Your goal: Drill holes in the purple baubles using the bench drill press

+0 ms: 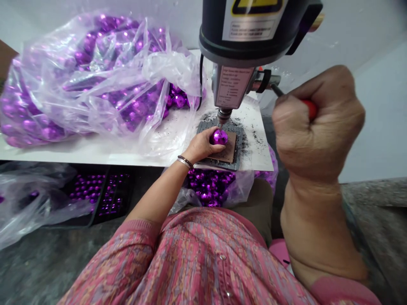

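Note:
My left hand point(204, 144) grips a shiny purple ball point(220, 137) between thumb and fingers, on a brown board point(229, 153) over the drill press's dark base plate point(235, 164). Directly above the ball is the chuck point(224, 114) of the drill press point(231, 87), its thin bit pointing down at the ball's top. Whether the bit touches the ball is too small to tell. Raised at the right and close to the camera, my right hand point(318, 123) is closed round the red-knobbed lever point(310, 109) of the press.
A large clear plastic bag point(95, 84) of purple balls covers the left of the white table point(152, 146). Dark shavings lie around the base plate. Below the table edge are an open bag of purple pieces point(208, 186) and a black crate point(111, 195) of purple balls. A black cable hangs behind the press.

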A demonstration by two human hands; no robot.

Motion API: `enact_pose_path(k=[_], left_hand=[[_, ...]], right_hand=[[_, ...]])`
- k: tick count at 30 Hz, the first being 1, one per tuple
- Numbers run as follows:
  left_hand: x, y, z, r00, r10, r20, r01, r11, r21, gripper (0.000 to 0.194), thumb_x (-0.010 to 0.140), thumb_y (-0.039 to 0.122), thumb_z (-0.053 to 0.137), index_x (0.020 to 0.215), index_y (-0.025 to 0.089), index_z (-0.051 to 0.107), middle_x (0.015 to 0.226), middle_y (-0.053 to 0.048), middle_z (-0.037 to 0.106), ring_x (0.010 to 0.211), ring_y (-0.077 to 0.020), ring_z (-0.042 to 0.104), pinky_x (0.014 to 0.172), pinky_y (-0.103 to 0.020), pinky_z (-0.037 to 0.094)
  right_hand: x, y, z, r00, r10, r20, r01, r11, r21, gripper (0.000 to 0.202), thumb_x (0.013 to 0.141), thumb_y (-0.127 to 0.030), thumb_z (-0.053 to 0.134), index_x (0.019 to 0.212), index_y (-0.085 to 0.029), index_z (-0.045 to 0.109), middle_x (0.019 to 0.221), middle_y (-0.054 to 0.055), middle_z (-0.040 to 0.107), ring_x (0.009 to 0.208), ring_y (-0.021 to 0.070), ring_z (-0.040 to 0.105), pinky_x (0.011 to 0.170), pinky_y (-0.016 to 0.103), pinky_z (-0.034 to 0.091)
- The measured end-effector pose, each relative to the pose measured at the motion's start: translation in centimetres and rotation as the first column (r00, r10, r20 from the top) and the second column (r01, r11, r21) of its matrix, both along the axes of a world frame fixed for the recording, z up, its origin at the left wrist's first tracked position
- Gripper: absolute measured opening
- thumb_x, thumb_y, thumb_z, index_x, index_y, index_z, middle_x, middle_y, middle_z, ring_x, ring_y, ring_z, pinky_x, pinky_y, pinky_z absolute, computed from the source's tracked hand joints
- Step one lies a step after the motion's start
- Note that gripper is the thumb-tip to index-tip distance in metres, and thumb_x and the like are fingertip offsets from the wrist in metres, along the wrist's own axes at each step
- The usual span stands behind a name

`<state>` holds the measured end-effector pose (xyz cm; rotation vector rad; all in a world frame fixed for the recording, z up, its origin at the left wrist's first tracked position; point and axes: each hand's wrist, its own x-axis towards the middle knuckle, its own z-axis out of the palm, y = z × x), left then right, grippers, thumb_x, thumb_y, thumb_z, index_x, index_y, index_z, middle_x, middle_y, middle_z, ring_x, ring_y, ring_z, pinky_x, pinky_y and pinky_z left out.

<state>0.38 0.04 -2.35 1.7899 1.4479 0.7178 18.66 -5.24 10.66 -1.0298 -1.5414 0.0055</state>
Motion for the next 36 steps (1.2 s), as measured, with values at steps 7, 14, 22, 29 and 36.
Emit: enact_pose_path(k=[7, 14, 22, 29, 36], left_hand=[[0.0, -0.4, 0.3, 1.0, -0.013, -0.001, 0.013, 1.0, 0.009, 0.063, 0.076, 0.024, 0.084, 0.137, 0.014, 0.07, 0.118, -0.005, 0.08, 0.108, -0.0256, 0.073, 0.102, -0.033, 0.054], [-0.2, -0.3, 0.1, 1.0, -0.024, -0.019, 0.024, 1.0, -0.001, 0.068, 0.079, 0.025, 0.082, 0.144, 0.013, 0.065, 0.128, -0.007, 0.077, 0.116, -0.0239, 0.071, 0.106, -0.032, 0.053], [-0.1, -0.4, 0.2, 0.999, -0.018, -0.042, 0.018, 1.0, -0.004, 0.066, 0.08, 0.023, 0.083, 0.143, 0.014, 0.066, 0.128, -0.006, 0.078, 0.119, -0.0239, 0.071, 0.109, -0.032, 0.051], [0.1, -0.6, 0.4, 0.998, 0.002, -0.059, -0.003, 1.0, -0.009, 0.065, 0.081, 0.026, 0.083, 0.143, 0.016, 0.066, 0.132, -0.006, 0.077, 0.124, -0.0248, 0.069, 0.111, -0.033, 0.05], [0.2, -0.8, 0.5, 0.999, 0.003, -0.044, -0.004, 1.0, -0.017, 0.063, 0.081, 0.023, 0.085, 0.141, 0.015, 0.067, 0.129, -0.006, 0.078, 0.121, -0.0237, 0.071, 0.11, -0.031, 0.051]], right_hand=[[0.4, -0.1, -1.7, 0.996, -0.026, 0.08, 0.022, 0.998, 0.053, 0.02, 0.09, -0.025, 0.05, 0.075, -0.011, 0.047, 0.067, -0.003, 0.041, 0.063, -0.0041, 0.034, 0.064, 0.013, 0.029], [1.0, -0.4, -3.6, 0.983, -0.06, 0.171, 0.048, 0.996, 0.078, 0.034, 0.103, -0.037, 0.043, 0.085, -0.011, 0.056, 0.076, -0.003, 0.05, 0.069, -0.0054, 0.041, 0.071, 0.011, 0.038], [0.5, 0.4, -5.0, 0.985, -0.088, 0.146, 0.055, 0.974, 0.219, 0.03, 0.104, -0.033, 0.042, 0.088, -0.011, 0.052, 0.076, -0.003, 0.049, 0.073, -0.0056, 0.047, 0.073, 0.01, 0.041], [-0.1, 0.9, -6.7, 0.992, -0.116, 0.054, 0.102, 0.97, 0.222, 0.031, 0.105, -0.038, 0.039, 0.091, -0.014, 0.052, 0.082, 0.0, 0.051, 0.078, -0.002, 0.049, 0.078, 0.014, 0.044], [0.2, 1.1, -8.1, 0.995, -0.099, -0.008, 0.1, 0.983, 0.155, 0.055, 0.1, -0.061, 0.046, 0.091, -0.007, 0.055, 0.08, 0.001, 0.053, 0.078, -0.0003, 0.048, 0.077, 0.015, 0.047]])
